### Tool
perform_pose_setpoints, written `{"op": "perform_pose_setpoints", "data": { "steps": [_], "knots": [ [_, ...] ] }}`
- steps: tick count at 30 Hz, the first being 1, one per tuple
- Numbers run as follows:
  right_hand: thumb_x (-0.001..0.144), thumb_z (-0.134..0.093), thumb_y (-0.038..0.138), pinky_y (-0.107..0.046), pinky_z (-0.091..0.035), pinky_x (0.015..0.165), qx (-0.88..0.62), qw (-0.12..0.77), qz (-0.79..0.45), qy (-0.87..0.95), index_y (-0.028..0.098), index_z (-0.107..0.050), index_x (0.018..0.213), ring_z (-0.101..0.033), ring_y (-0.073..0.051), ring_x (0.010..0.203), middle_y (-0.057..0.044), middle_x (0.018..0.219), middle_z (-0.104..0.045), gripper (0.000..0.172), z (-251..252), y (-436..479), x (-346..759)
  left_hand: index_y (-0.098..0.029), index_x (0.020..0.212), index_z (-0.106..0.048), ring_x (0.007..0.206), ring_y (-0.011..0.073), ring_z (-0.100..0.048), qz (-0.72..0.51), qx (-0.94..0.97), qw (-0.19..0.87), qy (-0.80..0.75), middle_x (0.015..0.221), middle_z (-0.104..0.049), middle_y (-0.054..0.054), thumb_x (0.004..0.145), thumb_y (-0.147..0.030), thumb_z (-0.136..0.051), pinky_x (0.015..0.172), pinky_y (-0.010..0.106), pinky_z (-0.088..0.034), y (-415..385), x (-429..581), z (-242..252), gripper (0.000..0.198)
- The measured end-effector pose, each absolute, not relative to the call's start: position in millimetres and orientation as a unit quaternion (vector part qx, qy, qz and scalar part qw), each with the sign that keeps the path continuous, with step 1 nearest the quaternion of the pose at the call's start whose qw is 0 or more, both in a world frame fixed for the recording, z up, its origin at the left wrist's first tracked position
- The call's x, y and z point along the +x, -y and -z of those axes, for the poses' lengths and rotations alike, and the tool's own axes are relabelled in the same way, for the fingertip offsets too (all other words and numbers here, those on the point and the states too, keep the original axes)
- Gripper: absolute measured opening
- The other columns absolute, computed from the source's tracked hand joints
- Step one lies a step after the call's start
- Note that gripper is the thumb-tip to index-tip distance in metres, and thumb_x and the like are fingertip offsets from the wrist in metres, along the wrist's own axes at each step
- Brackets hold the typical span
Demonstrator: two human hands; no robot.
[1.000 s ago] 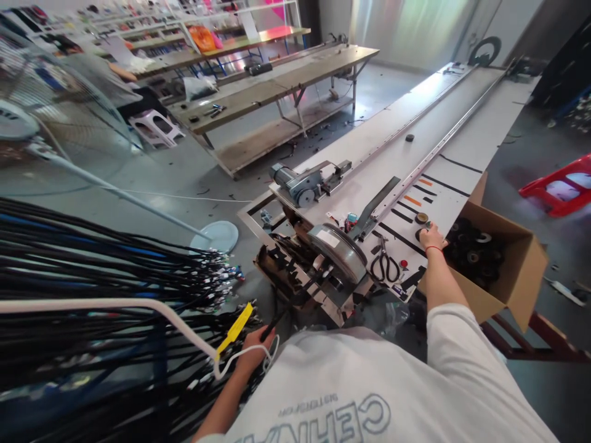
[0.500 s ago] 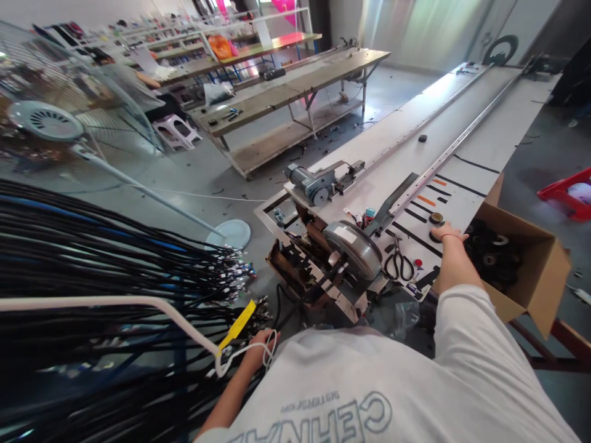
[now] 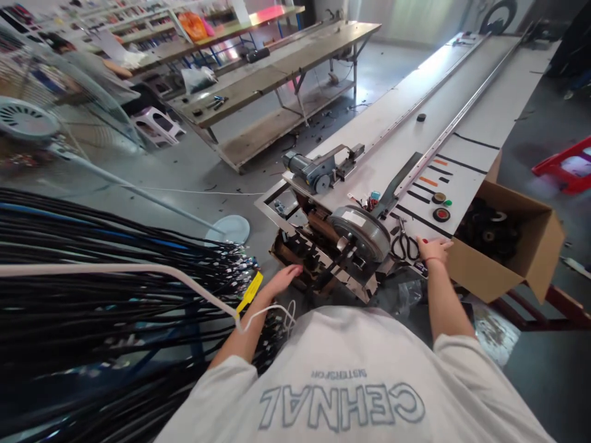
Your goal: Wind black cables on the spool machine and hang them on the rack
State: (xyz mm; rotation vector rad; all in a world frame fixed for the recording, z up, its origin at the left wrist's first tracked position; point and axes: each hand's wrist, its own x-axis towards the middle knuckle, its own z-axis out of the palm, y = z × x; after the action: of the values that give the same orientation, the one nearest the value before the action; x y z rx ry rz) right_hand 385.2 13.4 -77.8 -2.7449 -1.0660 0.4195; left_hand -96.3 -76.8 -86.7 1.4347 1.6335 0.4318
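My right hand (image 3: 434,249) is at the near right edge of the long white table (image 3: 401,101), with thumb and fingers apart. A small red round piece (image 3: 424,241) shows by its thumb, partly covered. Black-handled scissors (image 3: 405,248) lie just left of this hand. Beyond it sit a black tape roll with a red core (image 3: 441,214), a brownish-topped roll (image 3: 438,198) and a small green piece (image 3: 448,203). My left hand (image 3: 285,280) reaches toward the machine's front left side, fingers stretched out and seemingly holding nothing. A grey wheel (image 3: 362,231) stands between my hands.
An open cardboard box (image 3: 498,264) with black rolls stands at the right. Many black cables (image 3: 115,264) hang at the left, below a white bar (image 3: 115,269) with a yellow tag (image 3: 249,293). A fan (image 3: 28,117) and a seated person (image 3: 96,77) are farther left.
My right hand has left the tape roll and come back toward me, beside the scissors. My left hand has moved forward and right, toward the machine. The view has shifted.
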Motion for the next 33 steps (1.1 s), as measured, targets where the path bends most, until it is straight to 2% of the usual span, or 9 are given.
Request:
{"op": "perform_pose_setpoints", "data": {
  "steps": [2, 3, 7, 10, 15, 24, 33],
  "knots": [
    [0.082, -0.049, 0.065, -0.051, -0.041, 0.098, -0.93, 0.125, -0.133, 0.32, 0.008, -0.026, 0.149, -0.043, -0.043, 0.126, -0.028, 0.152, -0.017, 0.091, 83, 5, 372, -0.015, 0.086, -0.067, 0.079, 0.0182, -0.064, -0.176, 0.607, 0.516, -0.578, 0.081, -0.071, 0.007, 0.085, -0.048, -0.048, 0.078, 0.029, -0.051, 44, -57, 79, 0.038],
    [0.083, -0.048, 0.065, -0.048, -0.04, 0.1, -0.929, 0.148, -0.14, 0.31, 0.009, -0.025, 0.149, -0.043, -0.041, 0.127, -0.027, 0.152, -0.019, 0.089, 84, 11, 369, -0.016, 0.087, -0.067, 0.078, 0.0174, -0.064, -0.165, 0.627, 0.533, -0.544, 0.082, -0.071, 0.007, 0.088, -0.048, -0.046, 0.078, 0.028, -0.05, 33, -35, 75, 0.038],
    [0.085, -0.047, 0.064, -0.045, -0.04, 0.101, -0.919, 0.203, -0.178, 0.286, 0.013, -0.025, 0.149, -0.048, -0.036, 0.125, -0.024, 0.136, -0.048, 0.085, 82, 20, 372, -0.016, 0.075, -0.062, 0.07, 0.0183, -0.063, -0.113, 0.663, 0.487, -0.557, 0.072, -0.067, 0.008, 0.095, -0.038, -0.032, 0.073, 0.03, -0.047, 23, 32, 61, 0.043],
    [0.084, -0.046, 0.067, -0.048, -0.043, 0.096, -0.929, 0.207, -0.146, 0.271, 0.017, -0.028, 0.148, -0.054, -0.037, 0.118, -0.022, 0.129, -0.055, 0.083, 87, 21, 375, -0.017, 0.064, -0.056, 0.075, 0.0213, -0.062, -0.12, 0.686, 0.415, -0.585, 0.068, -0.064, 0.01, 0.096, -0.037, -0.033, 0.076, 0.032, -0.043, 32, 41, 52, 0.044],
    [0.081, -0.049, 0.07, -0.047, -0.045, 0.093, -0.929, 0.22, -0.121, 0.272, 0.018, -0.032, 0.146, -0.056, -0.037, 0.115, -0.021, 0.128, -0.056, 0.085, 98, 20, 376, -0.017, 0.061, -0.054, 0.071, 0.0205, -0.061, -0.078, 0.721, 0.342, -0.597, 0.067, -0.064, 0.009, 0.097, -0.041, -0.032, 0.069, 0.029, -0.039, 49, 20, 45, 0.048],
    [0.082, -0.05, 0.068, -0.051, -0.044, 0.094, -0.93, 0.224, -0.122, 0.265, 0.017, -0.033, 0.146, -0.055, -0.039, 0.116, -0.022, 0.128, -0.056, 0.084, 94, 17, 376, -0.015, 0.071, -0.06, 0.074, 0.0205, -0.062, -0.084, 0.7, 0.344, -0.62, 0.074, -0.066, 0.01, 0.099, -0.037, -0.035, 0.07, 0.03, -0.039, 67, 24, 52, 0.044],
    [0.077, -0.061, 0.064, -0.053, -0.043, 0.095, -0.92, 0.264, -0.118, 0.263, 0.015, -0.037, 0.145, -0.055, -0.04, 0.115, -0.022, 0.127, -0.057, 0.087, 96, 17, 378, -0.015, 0.073, -0.061, 0.076, 0.0206, -0.063, -0.075, 0.695, 0.324, -0.637, 0.077, -0.068, 0.01, 0.099, -0.038, -0.033, 0.07, 0.029, -0.04, 65, 26, 52, 0.045]
  ]
}}
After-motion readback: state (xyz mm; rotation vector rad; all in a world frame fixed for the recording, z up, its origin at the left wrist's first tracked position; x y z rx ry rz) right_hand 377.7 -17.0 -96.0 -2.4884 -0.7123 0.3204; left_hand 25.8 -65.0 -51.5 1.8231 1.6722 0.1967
